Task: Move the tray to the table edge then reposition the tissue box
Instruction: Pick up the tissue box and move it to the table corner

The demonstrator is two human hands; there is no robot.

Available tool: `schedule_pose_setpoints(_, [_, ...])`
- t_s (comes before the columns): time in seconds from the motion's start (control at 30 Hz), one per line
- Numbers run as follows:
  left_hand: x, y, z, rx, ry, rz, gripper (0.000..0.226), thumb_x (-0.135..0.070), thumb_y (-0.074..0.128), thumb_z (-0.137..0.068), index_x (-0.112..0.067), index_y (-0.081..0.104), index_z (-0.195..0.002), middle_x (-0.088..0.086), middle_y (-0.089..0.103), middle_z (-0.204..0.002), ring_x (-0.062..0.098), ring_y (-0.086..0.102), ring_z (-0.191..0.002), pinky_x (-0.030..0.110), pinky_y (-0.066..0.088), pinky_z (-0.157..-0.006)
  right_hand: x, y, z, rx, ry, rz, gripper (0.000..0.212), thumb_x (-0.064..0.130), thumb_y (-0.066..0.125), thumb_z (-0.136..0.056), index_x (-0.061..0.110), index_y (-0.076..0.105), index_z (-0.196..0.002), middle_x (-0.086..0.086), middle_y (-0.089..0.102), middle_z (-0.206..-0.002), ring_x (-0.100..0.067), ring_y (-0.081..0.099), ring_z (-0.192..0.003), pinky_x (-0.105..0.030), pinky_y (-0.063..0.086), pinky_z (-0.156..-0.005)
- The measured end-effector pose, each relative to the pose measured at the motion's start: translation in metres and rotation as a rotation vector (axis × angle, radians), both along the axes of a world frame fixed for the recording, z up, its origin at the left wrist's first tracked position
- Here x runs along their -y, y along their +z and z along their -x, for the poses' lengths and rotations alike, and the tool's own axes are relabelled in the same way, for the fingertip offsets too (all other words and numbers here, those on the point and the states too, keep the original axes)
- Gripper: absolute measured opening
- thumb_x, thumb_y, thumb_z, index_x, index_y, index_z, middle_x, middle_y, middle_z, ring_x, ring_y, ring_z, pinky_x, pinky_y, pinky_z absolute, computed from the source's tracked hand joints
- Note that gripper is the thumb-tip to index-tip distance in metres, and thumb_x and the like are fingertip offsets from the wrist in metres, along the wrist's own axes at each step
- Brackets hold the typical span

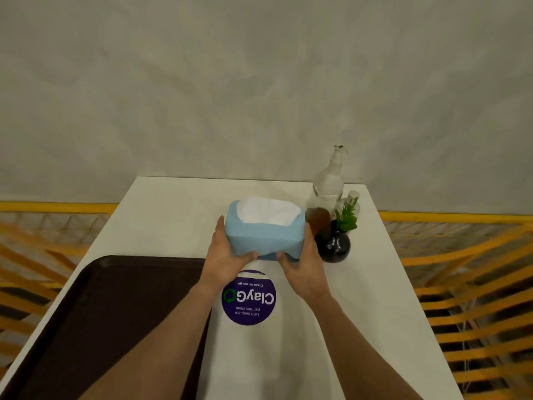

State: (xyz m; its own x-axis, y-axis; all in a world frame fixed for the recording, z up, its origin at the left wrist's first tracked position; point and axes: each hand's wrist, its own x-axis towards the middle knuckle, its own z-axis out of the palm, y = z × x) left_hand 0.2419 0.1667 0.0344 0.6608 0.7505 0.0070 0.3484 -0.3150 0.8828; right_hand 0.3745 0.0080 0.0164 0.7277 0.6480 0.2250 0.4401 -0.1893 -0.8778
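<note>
A light blue tissue box (pixel 266 235) with white tissue showing at its top sits mid-table, its near end seemingly raised a little. My left hand (pixel 227 255) grips its left side and near corner. My right hand (pixel 300 259) grips its right side and near corner. A dark brown tray (pixel 115 313) lies along the left edge of the white table (pixel 375 298), partly under my left forearm.
A black round vase with a green sprig (pixel 334 243) stands just right of the box, almost touching my right hand. A clear pump bottle (pixel 328 186) and a brown jar (pixel 317 217) stand behind it. A purple round sticker (pixel 249 298) lies under my hands. Yellow railings flank the table.
</note>
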Motion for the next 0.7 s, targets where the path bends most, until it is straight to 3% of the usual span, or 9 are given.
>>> schedule_pose_setpoints(0.1, [0.0,-0.002,-0.003,0.048,0.051,-0.002,0.094,-0.036,0.093,-0.067,-0.023,0.039,-0.143,0.0,0.057,-0.129,0.019,0.057,-0.117,0.039,0.055,-0.094,0.0,-0.007,0.001,-0.038,-0.027,0.014,0.094,0.023,0.074,-0.091,0.028,0.01,-0.16,0.002,0.037,-0.156,-0.012,0.039,-0.14,-0.022,0.037,-0.108])
schedule_pose_setpoints(0.2, [0.002,0.001,-0.005,0.058,0.089,-0.033,0.084,-0.031,0.091,-0.069,-0.02,0.048,-0.14,0.002,0.06,-0.126,0.021,0.057,-0.114,0.045,0.054,-0.094,-0.003,-0.011,0.003,-0.115,-0.089,0.031,0.089,0.022,0.075,-0.09,0.024,0.017,-0.158,0.002,0.045,-0.15,-0.015,0.046,-0.134,-0.026,0.042,-0.104])
schedule_pose_setpoints(0.33, [0.004,0.006,-0.006,0.058,0.097,-0.037,0.079,-0.028,0.091,-0.069,-0.018,0.052,-0.138,0.003,0.063,-0.126,0.022,0.059,-0.113,0.047,0.054,-0.095,-0.005,-0.014,0.002,-0.144,-0.153,0.045,0.076,0.021,0.076,-0.089,0.025,0.031,-0.15,0.009,0.053,-0.135,-0.017,0.054,-0.127,-0.024,0.045,-0.095])
schedule_pose_setpoints(0.47, [0.001,0.011,0.005,0.078,0.093,-0.025,0.076,-0.027,0.09,-0.071,-0.019,0.053,-0.137,0.001,0.064,-0.125,0.021,0.059,-0.113,0.045,0.054,-0.096,-0.007,-0.012,0.006,-0.104,-0.159,0.072,0.074,0.026,0.078,-0.087,0.026,0.035,-0.148,0.004,0.058,-0.136,-0.018,0.057,-0.122,-0.03,0.049,-0.095])
schedule_pose_setpoints(0.7, [-0.023,0.03,0.042,0.126,0.1,-0.068,0.073,-0.029,0.089,-0.072,-0.019,0.055,-0.136,0.0,0.065,-0.124,0.019,0.06,-0.113,0.045,0.056,-0.094,-0.031,0.008,0.034,-0.06,-0.141,0.064,0.072,0.033,0.078,-0.086,0.031,0.037,-0.145,0.013,0.059,-0.126,-0.01,0.058,-0.111,-0.032,0.054,-0.091])
